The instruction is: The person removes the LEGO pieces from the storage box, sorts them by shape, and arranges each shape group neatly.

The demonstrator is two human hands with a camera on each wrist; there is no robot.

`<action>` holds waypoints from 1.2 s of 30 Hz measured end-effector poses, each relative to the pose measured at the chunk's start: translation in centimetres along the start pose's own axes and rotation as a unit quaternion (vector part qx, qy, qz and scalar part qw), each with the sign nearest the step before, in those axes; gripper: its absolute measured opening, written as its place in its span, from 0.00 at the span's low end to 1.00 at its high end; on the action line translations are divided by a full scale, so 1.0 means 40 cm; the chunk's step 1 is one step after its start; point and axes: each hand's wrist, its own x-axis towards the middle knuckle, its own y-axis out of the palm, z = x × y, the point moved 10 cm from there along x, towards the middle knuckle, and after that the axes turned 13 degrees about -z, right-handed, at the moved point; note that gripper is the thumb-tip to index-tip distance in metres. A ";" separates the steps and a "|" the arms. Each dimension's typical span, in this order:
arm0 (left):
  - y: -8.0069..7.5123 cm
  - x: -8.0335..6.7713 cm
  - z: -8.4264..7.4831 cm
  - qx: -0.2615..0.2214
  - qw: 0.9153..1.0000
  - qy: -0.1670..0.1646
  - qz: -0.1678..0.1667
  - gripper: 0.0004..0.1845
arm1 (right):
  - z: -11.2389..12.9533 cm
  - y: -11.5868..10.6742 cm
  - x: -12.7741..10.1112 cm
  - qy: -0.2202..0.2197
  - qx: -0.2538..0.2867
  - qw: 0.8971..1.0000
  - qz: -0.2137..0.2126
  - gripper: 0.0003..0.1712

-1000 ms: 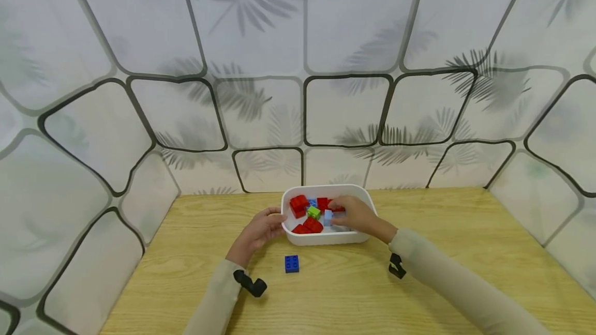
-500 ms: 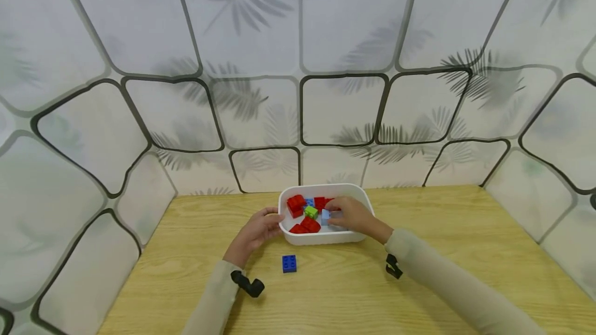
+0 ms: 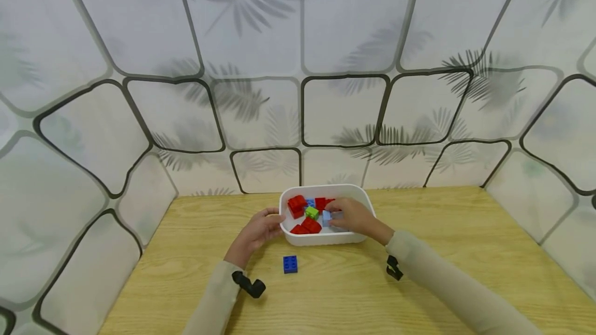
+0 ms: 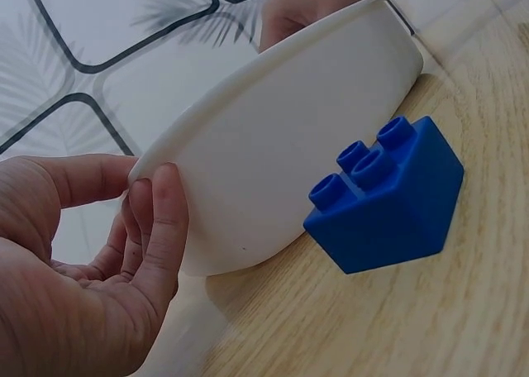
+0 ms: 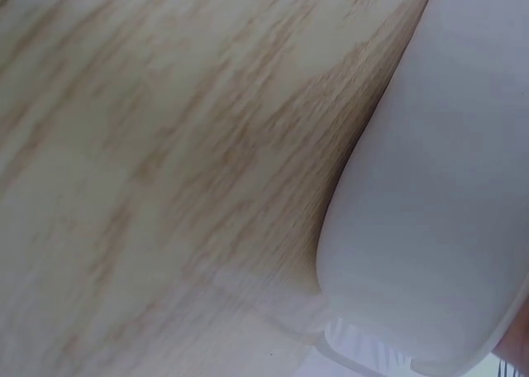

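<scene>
Left grip [image 3: 258, 228] pinches a white tub [image 3: 326, 240], right grip [image 3: 356, 216] a pale-blue brick [image 3: 327, 219] inside it.

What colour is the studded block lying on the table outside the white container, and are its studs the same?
The block is blue, studs included; the left wrist view shows it best.

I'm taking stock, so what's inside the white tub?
Red bricks, a green brick, a blue brick and a light-blue brick. The right hand hides whatever lies beneath it.

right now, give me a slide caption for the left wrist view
Left hand holding a bin at one end, right hand partly hidden behind it, blue brick on the table.
</scene>
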 end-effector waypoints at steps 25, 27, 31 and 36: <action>0.001 -0.002 0.000 -0.015 1.000 -0.006 -0.001 0.24 | 0.008 0.001 -0.003 -0.008 0.000 1.000 0.010 0.15; 0.001 -0.002 0.001 -0.015 1.000 -0.008 -0.003 0.24 | 0.007 0.001 -0.004 -0.006 0.002 1.000 0.009 0.15; -0.001 0.000 0.002 -0.015 1.000 -0.011 -0.010 0.23 | 0.006 0.001 -0.005 -0.003 0.004 1.000 0.005 0.14; -0.002 0.003 0.005 -0.013 1.000 -0.015 -0.015 0.22 | 0.005 0.004 -0.006 -0.002 0.000 1.000 0.011 0.17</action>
